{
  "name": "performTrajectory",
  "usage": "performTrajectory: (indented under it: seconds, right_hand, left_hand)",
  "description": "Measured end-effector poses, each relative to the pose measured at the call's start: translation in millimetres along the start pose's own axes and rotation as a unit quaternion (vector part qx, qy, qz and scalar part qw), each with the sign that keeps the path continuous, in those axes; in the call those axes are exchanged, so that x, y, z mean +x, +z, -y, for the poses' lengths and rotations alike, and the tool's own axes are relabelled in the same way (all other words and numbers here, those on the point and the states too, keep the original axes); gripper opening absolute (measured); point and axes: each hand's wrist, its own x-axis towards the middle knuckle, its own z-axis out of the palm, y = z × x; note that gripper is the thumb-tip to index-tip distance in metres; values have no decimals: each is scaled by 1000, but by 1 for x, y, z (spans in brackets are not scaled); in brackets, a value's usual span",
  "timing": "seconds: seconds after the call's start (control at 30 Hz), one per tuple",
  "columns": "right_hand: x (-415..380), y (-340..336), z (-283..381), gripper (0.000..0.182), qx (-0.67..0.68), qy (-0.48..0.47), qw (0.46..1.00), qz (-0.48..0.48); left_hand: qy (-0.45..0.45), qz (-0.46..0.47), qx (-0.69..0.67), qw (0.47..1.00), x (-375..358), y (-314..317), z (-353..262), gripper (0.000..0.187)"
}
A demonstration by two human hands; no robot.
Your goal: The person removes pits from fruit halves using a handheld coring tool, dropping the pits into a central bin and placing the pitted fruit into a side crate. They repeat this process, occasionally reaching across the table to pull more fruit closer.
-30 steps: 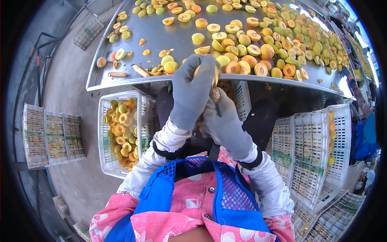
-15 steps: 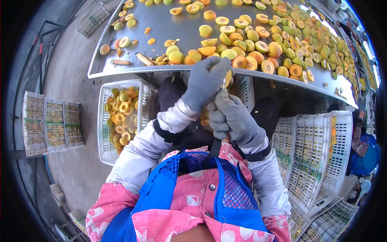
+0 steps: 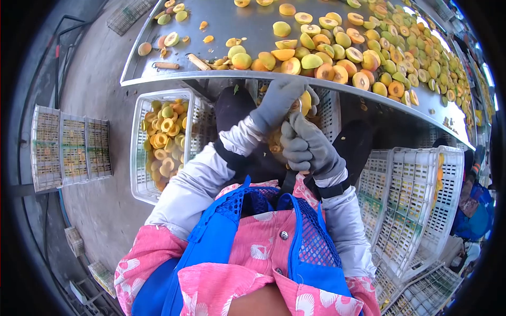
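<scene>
My left hand (image 3: 280,101), in a grey glove, is closed around a yellow peach half (image 3: 305,103) just in front of the table edge. Below it, my right hand (image 3: 314,143), gloved the same way, is curled round a slim pitting tool whose handle end (image 3: 304,172) pokes out under the fist. The tool's upper end meets the fruit and is mostly hidden by fingers. Many halved peaches (image 3: 337,52) lie on the metal table (image 3: 226,26) beyond, some with the stone showing.
A white crate (image 3: 135,152) of peach halves stands on the floor at left. Upright crates (image 3: 400,205) are stacked at right. Two wooden-handled tools, one (image 3: 166,65) nearer the corner, lie on the table. Another person (image 3: 472,210) is at far right.
Both hands have drawn back from the table edge toward my body, still together at the peach half. The view has shifted slightly, so the table sits higher.
</scene>
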Motion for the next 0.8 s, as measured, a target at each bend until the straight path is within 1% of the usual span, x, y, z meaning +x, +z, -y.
performTrajectory:
  seconds: [0.03,0.07,0.1,0.13,0.17,0.2,0.23,0.27,0.33,0.37,0.4,0.43,0.47,0.5,0.53,0.6,0.63,0.67,0.7,0.73,0.77,0.8]
  right_hand:
    - [2,-1,-3,43,-15,-19,999,-28]
    - [4,-1,-5,43,-17,-18,999,-27]
    - [5,-1,-7,41,-29,-29,997,-70]
    - [7,-1,-11,38,-40,-38,992,-112]
    - [9,0,-15,38,-39,-30,992,-112]
    - [12,1,-18,35,-68,-50,985,-148]
    - [14,2,-21,32,-100,-70,976,-182]
    - [17,2,-19,32,-107,-71,976,-179]
    - [22,-2,-30,29,-178,-113,948,-239]
    - [28,-20,-34,28,-213,-176,928,-249]
    - [42,-60,-39,29,-355,-202,862,-299]
    - [42,-89,-38,30,-620,-168,674,-365]
    - [41,-106,-37,32,-814,-122,413,-389]
    - [42,-98,-28,34,-780,-138,429,-435]
    - [41,-86,-17,35,-746,-149,445,-472]
    - [43,-101,-6,35,-751,-167,452,-452]
    - [42,-112,-5,35,-778,-147,442,-422]
    - [43,-119,-2,35,-804,-134,426,-392]
    - [44,-116,0,36,-802,-141,426,-394]
    - [46,-113,2,36,-799,-146,425,-401]
    - [47,-118,5,36,-759,-164,496,-389]
    - [50,-119,6,36,-763,-158,498,-382]
  left_hand:
    - [-17,-60,-91,994,-6,6,3,45]
    - [-31,-118,-180,976,-8,10,7,44]
    - [-67,-164,-199,964,-9,13,13,45]
    - [-69,-169,-201,962,-9,13,18,45]
    - [-94,-247,-315,911,-8,10,23,43]
    - [-117,-321,-422,840,-13,8,23,42]
    - [-93,-342,-379,855,-19,5,22,39]
    - [-85,-342,-380,855,-19,-1,20,39]
    - [-118,-303,-262,909,-34,-14,17,39]
    - [-128,-294,-336,886,-39,-26,20,45]
    - [-122,-304,-336,883,-45,-40,27,45]
    - [-115,-253,-376,884,-54,-55,37,49]
    - [-110,-201,-413,881,-66,-66,42,53]
    - [-120,-253,-414,866,-77,-72,37,59]
    - [-115,-273,-415,860,-90,-83,31,59]
    - [-120,-378,-385,833,-139,-107,25,59]
    - [-86,-410,-390,820,-170,-130,50,55]
    - [-69,-472,-351,806,-203,-143,64,50]
    - [-58,-551,-266,789,-232,-155,72,47]
    - [-87,-631,-69,768,-267,-176,95,46]
    - [-241,-667,121,695,-310,-206,125,53]
    - [-398,-622,338,583,-341,-215,127,63]
